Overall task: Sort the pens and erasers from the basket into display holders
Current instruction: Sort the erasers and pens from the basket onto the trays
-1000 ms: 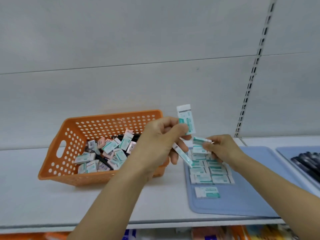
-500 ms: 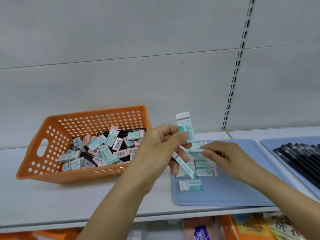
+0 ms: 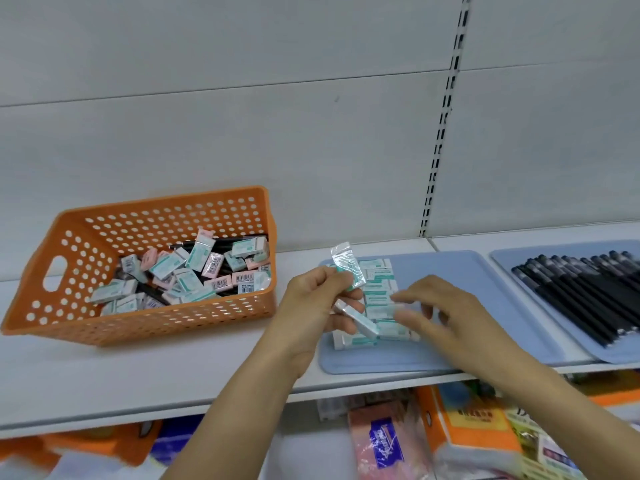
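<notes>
nearby, black pens [image 3: 585, 292] fill the right tray [image 3: 505, 258], edge perhaps blurred.

R hand [image 3: 446, 317] fingers [image 3: 403, 299] blurred; pens [image 3: 588, 292] cut off at R edge.

Looks like a stationery shop aisle. White metal shelf [image 3: 138, 368] w/ plain back panels and a slotted upright strip [image 3: 440, 133], std retail shelving. Blue display trays [image 3: 485, 348] on the shelf: one w/ rows of wrapped erasers [image 3: 375, 271], the next w/ black pens [image 3: 581, 292] lined up side by side. Orange stock basket [image 3: 156, 320] holds more barcoded erasers. Lower shelf shows packaged goods [image 3: 478, 431], colourful covers, blurry.
</notes>
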A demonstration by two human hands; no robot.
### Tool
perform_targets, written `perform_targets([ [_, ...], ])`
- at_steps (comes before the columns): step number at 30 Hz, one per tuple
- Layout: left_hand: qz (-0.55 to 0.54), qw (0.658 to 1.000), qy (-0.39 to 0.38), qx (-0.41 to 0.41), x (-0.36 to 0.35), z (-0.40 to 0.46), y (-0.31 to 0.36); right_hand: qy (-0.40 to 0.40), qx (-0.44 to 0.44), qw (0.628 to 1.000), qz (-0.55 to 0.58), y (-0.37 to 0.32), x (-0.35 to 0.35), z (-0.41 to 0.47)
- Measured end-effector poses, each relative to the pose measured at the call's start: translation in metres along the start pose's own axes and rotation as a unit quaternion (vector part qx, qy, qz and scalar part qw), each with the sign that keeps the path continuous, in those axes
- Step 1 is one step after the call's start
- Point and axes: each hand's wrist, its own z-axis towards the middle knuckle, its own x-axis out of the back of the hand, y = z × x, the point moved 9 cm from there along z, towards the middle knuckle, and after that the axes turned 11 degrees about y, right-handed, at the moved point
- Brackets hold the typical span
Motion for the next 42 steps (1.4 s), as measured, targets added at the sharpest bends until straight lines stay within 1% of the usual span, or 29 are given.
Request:
perform_targets([
  [2,-0.039,0.999,0.007,-0.002,-0.006,-0.003,0.000,-0.020,-0.081,0.983,0.165,-0.015,-0.007,0.002],
  [3,-0.053,0.999,0.010,-0.006,-0.009,-0.004,-0.001,-0.041,-0.100,0.969,0.222,-0.024,-0.013,0.001],
  [5,-0.075,0.997,0.013,-0.016,-0.012,-0.007,-0.002,-0.062,-0.103,0.955,0.271,-0.038,-0.020,-0.004],
  [7,-0.091,0.996,0.013,-0.016,-0.008,-0.009,-0.004,-0.036,-0.110,0.958,0.264,-0.034,-0.013,-0.007],
  [8,-0.079,0.997,0.012,-0.019,-0.003,-0.011,-0.005,-0.016,-0.110,0.966,0.234,-0.025,-0.006,-0.009],
  [9,-0.044,0.998,0.013,-0.038,0.004,-0.011,-0.005,0.003,-0.101,0.978,0.185,-0.015,0.002,-0.013],
  [10,0.022,0.996,0.015,-0.083,0.012,-0.011,-0.004,0.017,-0.081,0.989,0.120,-0.006,0.010,-0.017],
  [11,0.119,0.981,0.014,-0.151,0.019,-0.012,-0.001,0.030,-0.059,0.996,0.053,0.001,0.017,-0.021],
  [12,0.237,0.942,0.006,-0.238,0.020,-0.016,0.003,0.039,-0.037,0.998,-0.011,0.007,0.021,-0.025],
  [13,0.363,0.872,0.000,-0.329,0.017,-0.022,0.005,0.048,-0.013,0.997,-0.061,0.009,0.024,-0.029],
  [14,0.471,0.782,-0.001,-0.409,0.012,-0.028,0.004,0.056,0.016,0.994,-0.096,0.008,0.024,-0.031],
  [15,0.545,0.701,-0.015,-0.459,0.005,-0.032,-0.002,0.062,0.050,0.990,-0.119,0.004,0.022,-0.034],
  [16,0.590,0.642,-0.030,-0.488,0.000,-0.036,-0.007,0.067,0.086,0.985,-0.134,-0.002,0.020,-0.037],
  [17,0.620,0.596,-0.040,-0.510,-0.006,-0.039,-0.010,0.072,0.119,0.980,-0.141,-0.006,0.016,-0.040],
  [18,0.638,0.563,-0.047,-0.523,-0.011,-0.042,-0.012,0.073,0.139,0.978,-0.140,-0.007,0.013,-0.043],
  [19,0.651,0.542,-0.049,-0.529,-0.014,-0.043,-0.013,0.071,0.142,0.979,-0.129,-0.006,0.011,-0.044],
  [21,0.677,0.508,-0.058,-0.530,-0.017,-0.044,-0.017,0.063,0.132,0.984,-0.107,-0.001,0.010,-0.046],
  [22,0.685,0.496,-0.063,-0.530,-0.017,-0.045,-0.019,0.061,0.132,0.984,-0.104,-0.001,0.009,-0.047],
  [23,0.691,0.491,-0.066,-0.527,-0.017,-0.046,-0.021,0.059,0.138,0.983,-0.103,-0.002,0.008,-0.048],
  [24,0.686,0.498,-0.071,-0.527,-0.017,-0.045,-0.023,0.054,0.146,0.983,-0.102,-0.004,0.005,-0.049],
  [25,0.675,0.518,-0.069,-0.521,-0.016,-0.043,-0.021,0.052,0.151,0.982,-0.098,-0.006,0.002,-0.049],
  [26,0.655,0.551,-0.064,-0.513,-0.013,-0.039,-0.019,0.052,0.151,0.983,-0.094,-0.007,-0.001,-0.049],
  [28,0.607,0.625,-0.048,-0.489,-0.008,-0.032,-0.016,0.058,0.132,0.986,-0.089,-0.006,-0.006,-0.046],
  [31,0.530,0.766,-0.086,-0.354,0.003,-0.017,-0.030,0.082,0.093,0.988,-0.092,0.001,-0.008,-0.043],
  [32,0.505,0.797,-0.097,-0.317,0.007,-0.015,-0.036,0.082,0.061,0.992,-0.079,0.005,-0.008,-0.041],
  [33,0.498,0.805,-0.098,-0.308,0.009,-0.014,-0.039,0.074,0.030,0.995,-0.063,0.011,-0.009,-0.040],
  [35,0.495,0.805,-0.086,-0.317,0.010,-0.014,-0.041,0.048,0.004,0.998,-0.050,0.016,-0.015,-0.040],
  [38,0.485,0.808,-0.076,-0.325,0.009,-0.015,-0.041,0.032,0.012,0.998,-0.048,0.011,-0.016,-0.038],
  [42,0.478,0.813,-0.077,-0.325,0.009,-0.014,-0.041,0.065,0.031,0.995,-0.068,-0.004,-0.004,-0.010],
])
